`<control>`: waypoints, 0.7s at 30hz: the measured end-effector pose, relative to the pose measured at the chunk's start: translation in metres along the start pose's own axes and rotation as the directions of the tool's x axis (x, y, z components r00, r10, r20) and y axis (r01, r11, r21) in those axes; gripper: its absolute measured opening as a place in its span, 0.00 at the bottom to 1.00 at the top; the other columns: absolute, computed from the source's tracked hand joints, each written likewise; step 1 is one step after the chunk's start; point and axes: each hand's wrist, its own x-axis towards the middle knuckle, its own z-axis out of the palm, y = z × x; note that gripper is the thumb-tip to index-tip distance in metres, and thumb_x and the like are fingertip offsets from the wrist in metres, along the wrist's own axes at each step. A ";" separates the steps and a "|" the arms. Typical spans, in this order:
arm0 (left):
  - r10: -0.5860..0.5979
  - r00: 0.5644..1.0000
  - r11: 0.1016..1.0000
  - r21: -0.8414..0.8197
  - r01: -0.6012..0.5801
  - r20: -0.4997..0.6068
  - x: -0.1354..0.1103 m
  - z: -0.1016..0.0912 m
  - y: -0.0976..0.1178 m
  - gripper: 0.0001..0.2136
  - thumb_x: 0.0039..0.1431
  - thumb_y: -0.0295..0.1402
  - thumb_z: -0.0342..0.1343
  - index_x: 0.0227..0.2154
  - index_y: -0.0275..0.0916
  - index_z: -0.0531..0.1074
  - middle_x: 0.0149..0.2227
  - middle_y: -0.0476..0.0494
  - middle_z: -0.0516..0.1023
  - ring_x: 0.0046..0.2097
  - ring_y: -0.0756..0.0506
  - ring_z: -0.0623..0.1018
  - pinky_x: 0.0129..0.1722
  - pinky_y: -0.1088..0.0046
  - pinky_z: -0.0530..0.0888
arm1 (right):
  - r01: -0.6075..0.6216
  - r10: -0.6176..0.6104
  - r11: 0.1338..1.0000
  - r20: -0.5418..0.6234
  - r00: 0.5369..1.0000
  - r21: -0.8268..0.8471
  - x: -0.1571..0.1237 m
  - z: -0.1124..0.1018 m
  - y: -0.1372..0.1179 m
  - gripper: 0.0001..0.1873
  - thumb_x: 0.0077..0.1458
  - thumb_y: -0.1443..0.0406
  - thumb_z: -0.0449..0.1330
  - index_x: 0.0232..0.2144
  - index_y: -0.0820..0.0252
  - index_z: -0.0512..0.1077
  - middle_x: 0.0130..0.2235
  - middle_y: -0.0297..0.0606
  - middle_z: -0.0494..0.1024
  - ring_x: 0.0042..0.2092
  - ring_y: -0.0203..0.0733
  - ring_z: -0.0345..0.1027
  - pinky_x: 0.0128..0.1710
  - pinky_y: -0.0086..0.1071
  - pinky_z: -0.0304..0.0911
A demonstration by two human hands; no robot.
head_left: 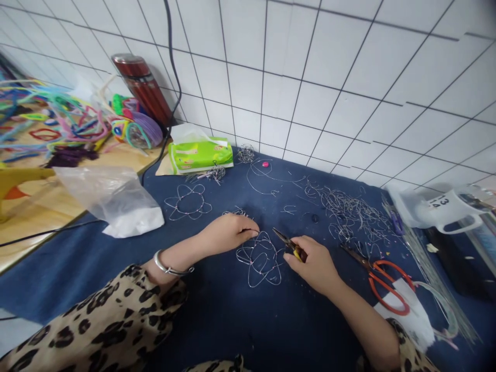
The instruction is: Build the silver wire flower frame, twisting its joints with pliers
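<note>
A wire flower frame (260, 258) lies on the dark blue cloth (217, 320) in front of me. My left hand (228, 231), fingers curled and pressed together, pinches its upper left edge. My right hand (315, 263) is closed round small yellow-handled pliers (289, 244), whose tip points at the frame's upper right. A second finished wire flower (188, 202) rests further left on the cloth.
Red-handled scissors (382, 279) lie right of my right hand. A heap of cut wire bits (351, 212) sits behind. A clear plastic bag (112, 199), a green tissue pack (199, 154), a red flask (144, 89), coloured pipe cleaners (58, 121) and a white container (442, 209) stand around.
</note>
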 end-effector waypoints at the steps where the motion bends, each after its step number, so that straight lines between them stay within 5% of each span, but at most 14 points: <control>1: 0.003 1.000 0.999 0.040 -0.003 0.001 -0.001 -0.001 0.000 0.08 0.56 0.32 0.51 0.32 0.43 0.76 0.31 0.49 0.78 0.33 0.47 0.75 0.35 0.74 0.67 | -0.002 0.002 1.000 0.001 1.000 -0.001 0.000 0.000 0.000 0.10 0.49 0.61 0.57 0.35 0.56 0.69 0.27 0.31 0.67 0.27 0.34 0.61 0.27 0.29 0.57; 7: -0.048 0.996 0.955 0.288 0.066 -0.070 -0.009 -0.029 -0.010 0.09 0.58 0.35 0.49 0.35 0.43 0.74 0.35 0.47 0.78 0.36 0.45 0.75 0.35 0.73 0.67 | -0.037 0.038 0.999 0.024 0.999 -0.011 0.000 -0.002 -0.003 0.09 0.49 0.61 0.56 0.34 0.56 0.69 0.28 0.30 0.67 0.28 0.34 0.62 0.28 0.29 0.58; 12: -0.139 0.979 0.900 0.394 0.186 -0.146 -0.013 -0.056 -0.028 0.06 0.55 0.33 0.50 0.31 0.42 0.73 0.29 0.48 0.76 0.31 0.47 0.73 0.30 0.73 0.64 | -0.034 0.034 0.999 0.034 0.999 -0.010 0.001 -0.002 -0.004 0.08 0.49 0.61 0.56 0.34 0.55 0.68 0.28 0.31 0.68 0.29 0.36 0.63 0.29 0.30 0.59; 21: -0.009 0.977 0.973 0.226 -0.041 0.215 -0.020 -0.059 -0.025 0.06 0.52 0.26 0.51 0.28 0.41 0.72 0.29 0.50 0.72 0.33 0.49 0.72 0.35 0.76 0.65 | -0.076 0.076 0.997 0.067 0.995 -0.013 0.001 -0.003 -0.007 0.12 0.49 0.59 0.55 0.37 0.55 0.69 0.32 0.32 0.70 0.30 0.36 0.64 0.30 0.31 0.59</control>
